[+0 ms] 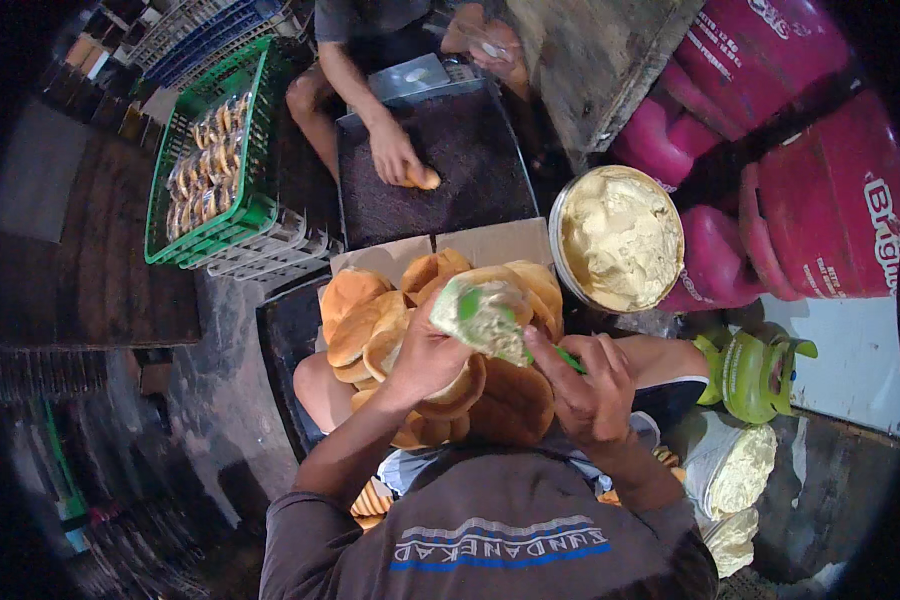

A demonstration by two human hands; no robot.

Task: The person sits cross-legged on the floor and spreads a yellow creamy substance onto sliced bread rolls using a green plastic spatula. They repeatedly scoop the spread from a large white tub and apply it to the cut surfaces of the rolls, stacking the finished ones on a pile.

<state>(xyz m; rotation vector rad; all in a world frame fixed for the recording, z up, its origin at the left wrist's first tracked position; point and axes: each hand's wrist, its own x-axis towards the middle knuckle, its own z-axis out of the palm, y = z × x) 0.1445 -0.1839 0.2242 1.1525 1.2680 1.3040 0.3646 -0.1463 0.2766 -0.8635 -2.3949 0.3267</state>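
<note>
My left hand [431, 356] holds up a cream-smeared bun [487, 296] over the pile; motion blurs it and its edge looks pale green. In my right hand [592, 379] is the handle of a green spatula [570, 361], its index finger stretched along it. The spatula's blade lies against the cream on the bun and is partly lost in blur. Below both hands, golden buns [367, 330] are heaped on cardboard [495, 236] between my legs. To the right of the pile stands a round tub [559, 259] filled with pale cream [619, 232].
Opposite, a co-worker's hand [394, 154] presses a bun [424, 178] onto a tray of dark sprinkles [450, 142]. A green crate [259, 112] with wrapped buns [210, 165] stands left. Pink gas cylinders [817, 202] and a green one [754, 375] line the right, near more cream [742, 469].
</note>
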